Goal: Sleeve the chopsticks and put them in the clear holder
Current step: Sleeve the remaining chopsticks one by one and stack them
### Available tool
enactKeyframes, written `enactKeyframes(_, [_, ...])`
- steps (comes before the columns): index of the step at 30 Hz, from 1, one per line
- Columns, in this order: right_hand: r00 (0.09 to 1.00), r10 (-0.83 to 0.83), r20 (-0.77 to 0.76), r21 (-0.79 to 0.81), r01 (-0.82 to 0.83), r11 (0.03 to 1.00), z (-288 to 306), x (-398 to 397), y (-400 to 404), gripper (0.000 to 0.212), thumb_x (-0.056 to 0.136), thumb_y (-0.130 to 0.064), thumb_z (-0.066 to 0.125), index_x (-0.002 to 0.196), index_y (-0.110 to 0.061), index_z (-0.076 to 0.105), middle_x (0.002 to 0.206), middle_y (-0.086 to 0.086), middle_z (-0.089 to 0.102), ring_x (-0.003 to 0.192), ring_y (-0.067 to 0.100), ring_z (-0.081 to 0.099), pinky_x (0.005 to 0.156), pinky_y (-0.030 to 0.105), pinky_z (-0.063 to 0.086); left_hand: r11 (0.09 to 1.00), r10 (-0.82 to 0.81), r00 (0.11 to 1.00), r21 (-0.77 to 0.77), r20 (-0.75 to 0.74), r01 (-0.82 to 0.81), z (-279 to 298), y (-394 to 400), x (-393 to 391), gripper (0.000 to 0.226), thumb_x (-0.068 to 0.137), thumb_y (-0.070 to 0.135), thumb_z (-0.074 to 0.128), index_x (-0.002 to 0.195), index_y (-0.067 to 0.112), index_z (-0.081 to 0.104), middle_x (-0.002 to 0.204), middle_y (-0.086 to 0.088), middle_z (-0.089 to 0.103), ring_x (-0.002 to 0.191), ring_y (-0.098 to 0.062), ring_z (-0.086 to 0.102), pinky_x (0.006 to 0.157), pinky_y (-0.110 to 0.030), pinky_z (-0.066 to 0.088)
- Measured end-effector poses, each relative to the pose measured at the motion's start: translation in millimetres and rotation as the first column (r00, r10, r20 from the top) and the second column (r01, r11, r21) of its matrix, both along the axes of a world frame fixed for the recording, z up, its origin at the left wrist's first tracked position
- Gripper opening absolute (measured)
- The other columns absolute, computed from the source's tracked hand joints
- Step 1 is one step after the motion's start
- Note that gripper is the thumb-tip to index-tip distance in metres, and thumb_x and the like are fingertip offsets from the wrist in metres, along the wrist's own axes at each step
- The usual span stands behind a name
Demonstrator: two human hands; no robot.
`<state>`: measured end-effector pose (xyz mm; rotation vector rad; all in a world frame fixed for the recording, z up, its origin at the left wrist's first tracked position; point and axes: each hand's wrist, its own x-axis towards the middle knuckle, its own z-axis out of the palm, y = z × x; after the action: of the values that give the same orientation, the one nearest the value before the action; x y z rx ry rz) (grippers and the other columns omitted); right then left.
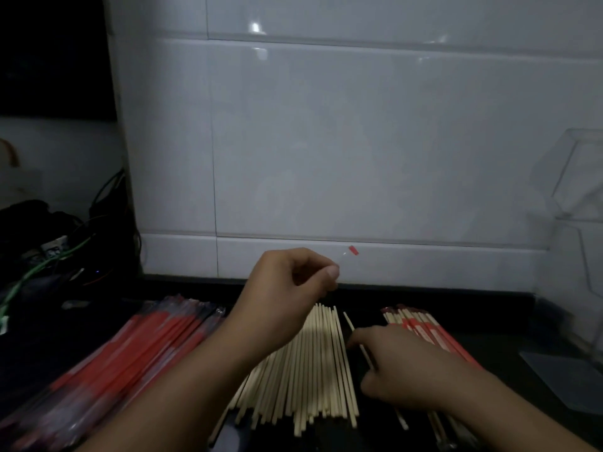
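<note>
The bare chopsticks [313, 363] lie in one fanned pile on the dark counter [509, 324], near the middle, too many and too blurred to count. White glossy tiles [326, 141] rise behind the counter. The clear holder [580, 223] stands at the far right, against the tiles. The left hand [287, 288] is raised above the pile, its fingers curled and pinching a clear sleeve [349, 252] with a red tip. The right hand [401, 367] rests low just right of the pile, fingers curled on a single chopstick [354, 334]. One stack of red sleeves [130, 353] lies on the left; one smaller bundle of sleeved chopsticks [424, 327] lies on the right, partly under the right hand. Tangled cables [49, 256] sit far left.
</note>
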<state>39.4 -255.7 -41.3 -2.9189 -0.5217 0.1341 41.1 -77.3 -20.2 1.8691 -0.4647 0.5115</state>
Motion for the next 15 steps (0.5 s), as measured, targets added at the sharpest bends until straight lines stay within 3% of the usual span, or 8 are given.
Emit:
enactKeyframes(2, [0.997, -0.008, 0.073, 0.075, 0.002, 0.997, 3, 2, -3, 0.026, 0.082, -0.028, 0.063, 0.107, -0.029, 0.071, 0.086, -0.013, 0.066, 0.074, -0.007, 0.059, 0.061, 0.007, 0.040, 1.000, -0.018, 1.000, -0.015, -0.017, 0.018, 0, 1, 1, 0.008, 0.093, 0.021, 0.066, 0.091, 0.020, 0.075, 0.080, 0.006, 0.075, 0.076, -0.004, 0.070, 0.075, -0.023, 0.058])
enactKeyframes(4, [0.993, -0.054, 0.108, 0.289, 0.021, 0.957, 7, 6, -8, 0.014, 0.083, -0.021, 0.062, 0.086, -0.021, 0.075, 0.067, -0.009, 0.067, 0.058, -0.006, 0.060, 0.057, 0.007, 0.046, 1.000, -0.016, 1.000, -0.001, -0.024, 0.016, -1, 3, 3, 0.010, 0.094, 0.022, 0.065, 0.090, 0.022, 0.074, 0.081, 0.007, 0.075, 0.077, -0.005, 0.070, 0.076, -0.026, 0.059])
enactKeyframes(7, [0.991, -0.076, 0.108, 0.709, -0.024, 0.705, 15, 8, -14, 0.021, 0.087, 0.003, 0.057, 0.085, -0.011, 0.071, 0.070, 0.007, 0.074, 0.065, 0.013, 0.073, 0.072, 0.029, 0.060, 0.999, 0.007, 1.000, 0.036, -0.030, -0.005, -3, 9, 7, 0.012, 0.096, 0.024, 0.063, 0.090, 0.026, 0.073, 0.081, 0.007, 0.074, 0.079, -0.009, 0.070, 0.080, -0.036, 0.060])
enactKeyframes(9, [0.975, -0.119, 0.185, 0.864, -0.104, 0.493, 20, 7, -17, 0.021, 0.088, 0.012, 0.057, 0.089, -0.006, 0.068, 0.076, 0.010, 0.075, 0.071, 0.021, 0.075, 0.071, 0.029, 0.061, 0.999, 0.022, 0.999, 0.044, -0.042, -0.020, -4, 11, 10, 0.013, 0.096, 0.025, 0.061, 0.089, 0.028, 0.072, 0.081, 0.008, 0.073, 0.079, -0.009, 0.069, 0.080, -0.039, 0.059])
enactKeyframes(12, [0.915, -0.262, 0.306, 0.934, -0.235, 0.270, 30, 7, -22, 0.010, 0.093, 0.001, 0.059, 0.094, -0.005, 0.067, 0.073, 0.011, 0.074, 0.061, 0.021, 0.071, 0.052, 0.021, 0.054, 0.998, 0.035, 0.998, 0.046, -0.047, -0.032, -5, 13, 12, 0.014, 0.097, 0.025, 0.061, 0.089, 0.028, 0.072, 0.080, 0.009, 0.073, 0.078, -0.008, 0.069, 0.080, -0.040, 0.059])
enactKeyframes(15, [0.855, -0.402, 0.328, 0.944, -0.309, 0.113, 36, 7, -28, 0.019, 0.101, -0.014, 0.049, 0.094, -0.010, 0.066, 0.065, 0.009, 0.067, 0.048, 0.017, 0.056, 0.041, 0.019, 0.041, 0.997, 0.034, 0.998, 0.073, -0.045, -0.030, -7, 12, 13, 0.012, 0.096, 0.027, 0.061, 0.093, 0.029, 0.072, 0.081, 0.010, 0.073, 0.080, -0.005, 0.068, 0.080, -0.036, 0.059])
